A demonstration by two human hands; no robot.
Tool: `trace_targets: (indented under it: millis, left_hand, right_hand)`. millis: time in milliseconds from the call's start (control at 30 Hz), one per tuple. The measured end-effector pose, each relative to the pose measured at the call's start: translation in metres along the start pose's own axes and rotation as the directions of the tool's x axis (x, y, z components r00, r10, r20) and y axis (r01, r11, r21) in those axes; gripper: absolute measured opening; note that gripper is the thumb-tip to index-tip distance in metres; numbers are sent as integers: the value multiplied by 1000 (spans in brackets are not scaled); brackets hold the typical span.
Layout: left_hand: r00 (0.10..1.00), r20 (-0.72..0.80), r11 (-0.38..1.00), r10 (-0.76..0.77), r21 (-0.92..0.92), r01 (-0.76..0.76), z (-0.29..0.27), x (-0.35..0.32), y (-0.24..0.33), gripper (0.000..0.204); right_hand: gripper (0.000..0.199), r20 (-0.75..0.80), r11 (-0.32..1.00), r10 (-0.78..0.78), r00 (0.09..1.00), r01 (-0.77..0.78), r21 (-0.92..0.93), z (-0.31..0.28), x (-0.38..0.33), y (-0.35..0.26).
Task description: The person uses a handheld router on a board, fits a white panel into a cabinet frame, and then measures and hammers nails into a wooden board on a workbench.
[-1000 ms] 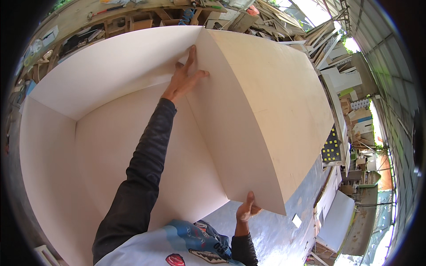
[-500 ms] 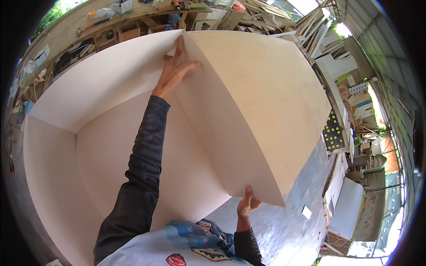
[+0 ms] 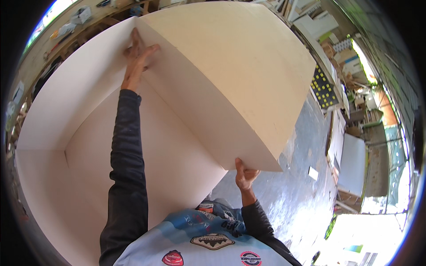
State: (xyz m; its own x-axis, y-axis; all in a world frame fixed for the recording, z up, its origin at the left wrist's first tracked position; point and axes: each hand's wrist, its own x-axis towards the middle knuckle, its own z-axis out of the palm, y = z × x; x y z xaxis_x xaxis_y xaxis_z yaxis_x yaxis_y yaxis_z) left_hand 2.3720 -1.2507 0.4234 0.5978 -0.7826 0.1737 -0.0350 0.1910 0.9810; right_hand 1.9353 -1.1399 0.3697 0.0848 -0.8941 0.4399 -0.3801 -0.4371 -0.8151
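Note:
A large open box with white inner faces [image 3: 173,146] fills the left and middle of the view. Its right-hand side panel [image 3: 195,95] is white inside, beside a broad pale-yellow wooden surface [image 3: 239,57]. Far into the box reaches my left hand [image 3: 137,57], fingers spread, touching the panel near the far upper corner. Lower right, my right hand [image 3: 246,176] grips the near end of that side panel, its thumb on the inner white face. The fingers behind the panel are partly hidden.
Behind the box runs a cluttered wooden workbench [image 3: 95,26]. To the right stand a black panel with yellow squares [image 3: 324,88] and a leaning white board [image 3: 351,164]. A small white piece [image 3: 313,173] lies on the grey floor [image 3: 288,195].
The box and both hands now sit further left and higher in the view, and the surroundings appear turned. Each hand keeps its place on the side panel.

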Motion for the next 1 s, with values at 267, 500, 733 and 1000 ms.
trace_targets:
  millis: [267,500,733,1000]
  left_hand:
    - [1000,3,997,-15,73,15,4,-10,-5,114]
    - [996,-36,995,-77,65,80,2,-10,-25,114]
    - [993,27,993,-112,43,111,1,-19,-49,97]
    - [984,70,980,-166,118,157,-4,-27,-63,99]
  right_hand:
    - [24,157,976,17,987,17,-218,4,-26,35]
    - [27,25,976,72,997,-65,-206,23,-40,47]
    - [29,70,964,227,971,-213,-161,29,-31,33]
    - [25,70,947,236,969,-213,-239,27,-28,33]
